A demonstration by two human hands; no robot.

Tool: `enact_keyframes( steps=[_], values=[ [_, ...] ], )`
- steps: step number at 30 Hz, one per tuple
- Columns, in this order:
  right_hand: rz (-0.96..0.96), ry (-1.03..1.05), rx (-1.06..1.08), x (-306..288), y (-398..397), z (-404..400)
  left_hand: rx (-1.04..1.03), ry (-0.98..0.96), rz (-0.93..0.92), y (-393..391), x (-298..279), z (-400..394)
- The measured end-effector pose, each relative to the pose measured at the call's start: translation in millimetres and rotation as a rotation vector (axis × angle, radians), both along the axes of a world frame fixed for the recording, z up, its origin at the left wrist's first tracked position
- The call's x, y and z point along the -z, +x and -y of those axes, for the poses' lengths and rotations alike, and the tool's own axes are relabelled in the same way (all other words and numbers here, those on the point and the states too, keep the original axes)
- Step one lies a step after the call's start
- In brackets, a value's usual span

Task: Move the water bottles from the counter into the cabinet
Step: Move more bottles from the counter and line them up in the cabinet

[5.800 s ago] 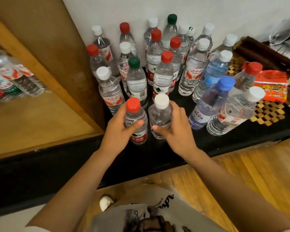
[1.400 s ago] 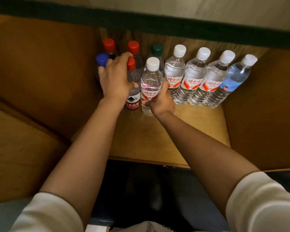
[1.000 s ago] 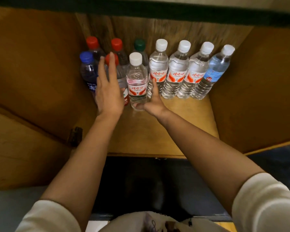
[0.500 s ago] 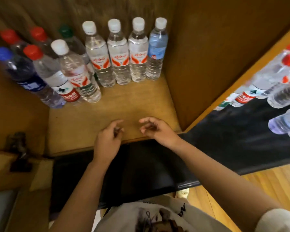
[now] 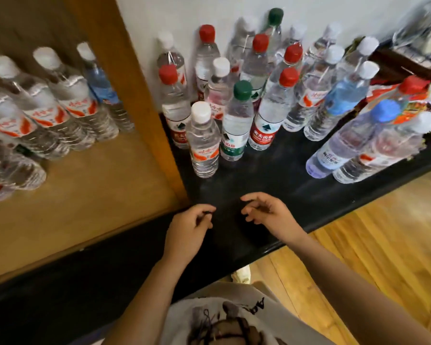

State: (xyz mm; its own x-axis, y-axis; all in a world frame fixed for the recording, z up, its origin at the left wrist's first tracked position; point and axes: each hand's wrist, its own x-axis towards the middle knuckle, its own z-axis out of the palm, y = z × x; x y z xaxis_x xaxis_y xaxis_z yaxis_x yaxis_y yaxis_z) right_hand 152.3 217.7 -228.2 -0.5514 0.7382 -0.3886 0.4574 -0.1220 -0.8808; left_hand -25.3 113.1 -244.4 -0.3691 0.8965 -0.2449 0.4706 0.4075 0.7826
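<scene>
While both hands (image 5: 230,222) hover with fingers loosely curled, holding nothing, a white-capped bottle (image 5: 204,140) stands nearest on the counter (image 5: 264,175).

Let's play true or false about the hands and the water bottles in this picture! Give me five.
1. Both hands hold nothing. True: the left hand and right hand are empty, fingers loosely curled.
2. The counter has no bottles left. False: many stand there.
3. The nearest counter bottle has a white cap. True.
4. The bottles in the cabinet lie flat. False: they stand upright.
5. A green-capped bottle stands beside the white-capped one. True.
</scene>
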Motion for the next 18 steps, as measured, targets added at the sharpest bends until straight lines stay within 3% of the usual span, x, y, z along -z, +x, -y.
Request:
enact_keyframes(
  steps=[5,10,18],
  values=[
    [-0.001,0.001,0.155,4.8,33.0,-41.2,0.038,0.007,-0.013,38.8,-2.5,-46.3],
    [-0.025,0.097,0.263,3.1,40.1,-87.0,-0.169,0.246,0.063,57.4,-21.9,-109.4],
    [-0.158,0.357,0.343,-36.0,-1.0,-152.2,-0.299,0.629,-0.305,46.4,-78.1,-166.4]
  ],
)
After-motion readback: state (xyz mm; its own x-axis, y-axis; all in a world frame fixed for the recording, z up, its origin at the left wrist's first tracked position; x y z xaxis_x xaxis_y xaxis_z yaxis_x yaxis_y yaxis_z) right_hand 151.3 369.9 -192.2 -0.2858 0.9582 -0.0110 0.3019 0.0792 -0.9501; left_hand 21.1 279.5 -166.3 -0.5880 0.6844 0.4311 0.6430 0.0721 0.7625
